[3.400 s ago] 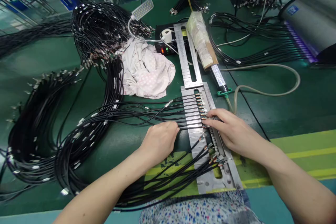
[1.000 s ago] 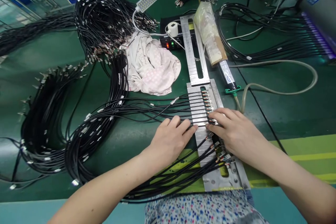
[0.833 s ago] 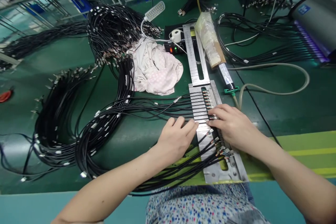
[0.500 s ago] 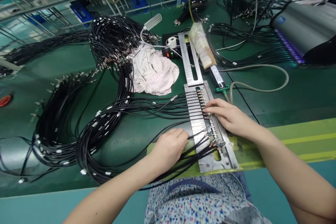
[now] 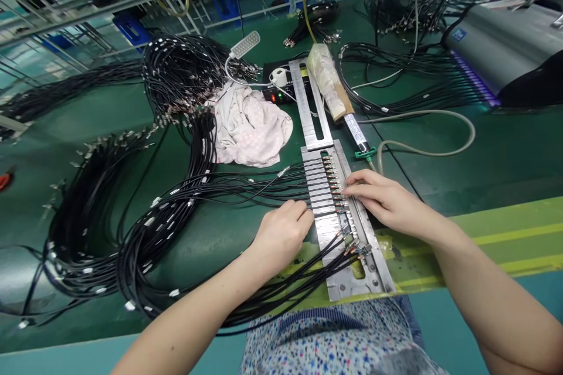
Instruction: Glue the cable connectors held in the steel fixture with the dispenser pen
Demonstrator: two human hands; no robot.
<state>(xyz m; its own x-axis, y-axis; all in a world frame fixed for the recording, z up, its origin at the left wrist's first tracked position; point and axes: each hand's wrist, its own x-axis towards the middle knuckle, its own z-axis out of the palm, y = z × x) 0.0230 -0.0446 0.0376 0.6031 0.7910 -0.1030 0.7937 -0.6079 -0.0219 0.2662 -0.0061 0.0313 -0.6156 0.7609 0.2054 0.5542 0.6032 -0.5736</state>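
A slotted metal fixture (image 5: pixel 317 192) lies across the bench, with a row of black cables laid side by side in its slots. Small metal connectors (image 5: pixel 333 174) at the cable ends line its right part. My left hand (image 5: pixel 285 228) is closed on a black cable (image 5: pixel 323 213) at the fixture's left edge. My right hand (image 5: pixel 389 202) rests at the fixture's right side, its fingers stretched out and slightly apart, fingertips at the connectors. Whether they touch one cannot be made out. Nearer me, a loose bunch of cables (image 5: pixel 303 281) lies over the fixture's lower end.
Coiled cable bundles (image 5: pixel 176 76) lie to the left, beside a crumpled cloth (image 5: pixel 257 129). Beyond the fixture are a wrapped dispensing syringe (image 5: pixel 354 132) with a hose and a small lamp (image 5: pixel 245 45). A grey machine (image 5: pixel 505 47) glowing violet stands right.
My left hand has moved up along the fixture, and the cable in it now lies across the slots below the others. My right hand stays near the connectors. The view has shifted slightly.
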